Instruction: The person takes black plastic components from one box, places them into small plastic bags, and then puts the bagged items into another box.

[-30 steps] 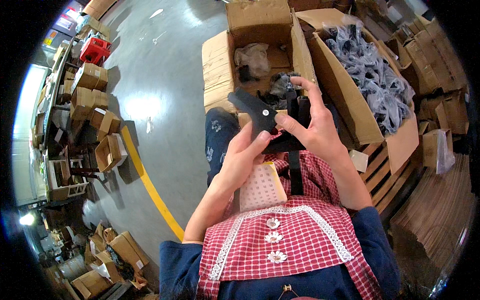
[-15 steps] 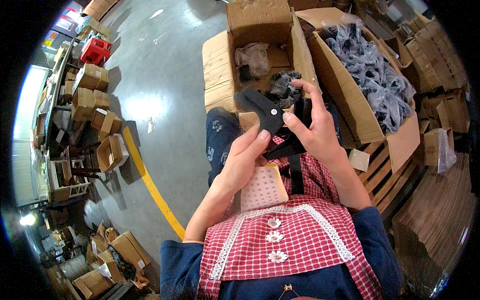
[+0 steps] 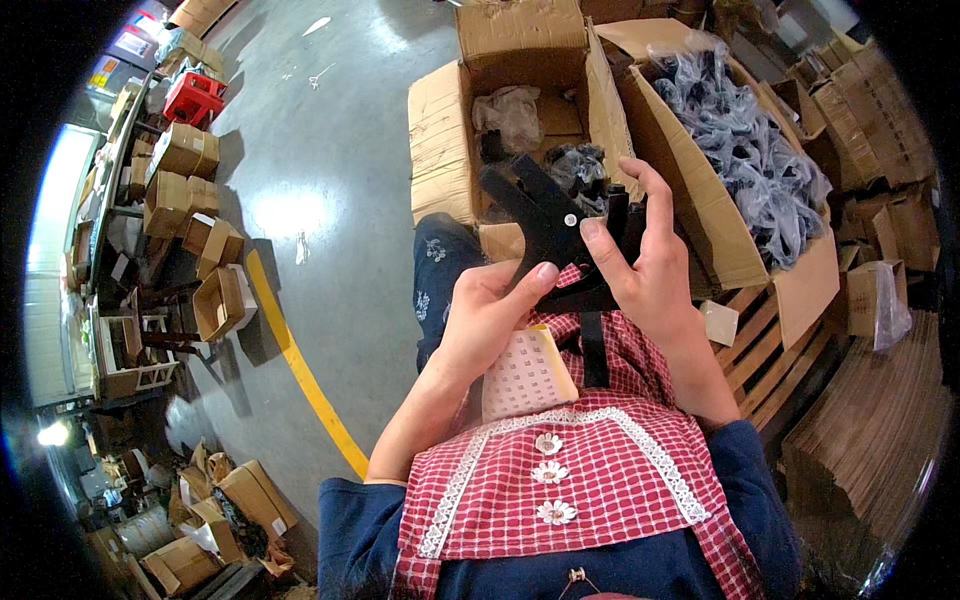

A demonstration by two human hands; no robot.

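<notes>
Between my hands is a black strap-like piece with several arms, bearing a small round white dot. My left hand is closed on its near left side, the thumb lying on top. My right hand grips the right side, with its thumb just beside the dot and the index finger raised and bent. Below my left hand, over the apron, lies a pale sheet of small printed labels with a yellow edge; whether my left fingers also hold it is hidden.
An open cardboard box with clear bags and dark pieces stands ahead. To its right, another carton is full of bagged dark items, by a wooden pallet. Flattened cardboard is stacked right. Small boxes line the left, past a yellow floor line.
The black piece has turned and its arms have spread apart, with the dot moving slightly right. My right hand has shifted a little to the right with it.
</notes>
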